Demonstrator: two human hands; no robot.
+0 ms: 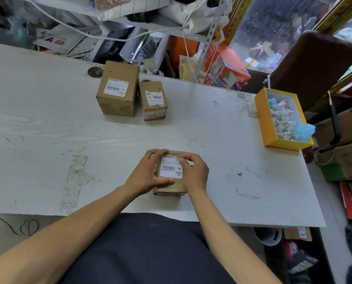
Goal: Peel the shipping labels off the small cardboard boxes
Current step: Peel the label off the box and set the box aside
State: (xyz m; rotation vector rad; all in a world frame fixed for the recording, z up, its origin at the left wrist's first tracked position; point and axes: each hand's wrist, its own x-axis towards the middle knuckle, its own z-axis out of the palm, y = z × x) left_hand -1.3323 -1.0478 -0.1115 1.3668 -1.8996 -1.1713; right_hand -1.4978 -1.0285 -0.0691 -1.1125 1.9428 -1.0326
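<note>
Three boxes: all on the table, every one labelled, so by my read nothing was finished yet.
Table: white, worn top; person seated at its near edge.
Yellow tray: at the right edge, filled with crumpled white paper scraps and a bit of blue; likely spent labels, couldn't confirm.
Large box: near the far edge, label flat and intact.
Small box: just beside the large one on its right, label torn or wrinkled at its top, mostly stuck down.
Near box: close to the near edge, centre, held between both hands.
Left hand: fingers curled round the box's left side and top, steadying it.
Right hand: fingertips bent onto the upper right corner of the shipping label, apparently picking at it; lift not visible.
Remaining: all three peels, judging by this.
</note>
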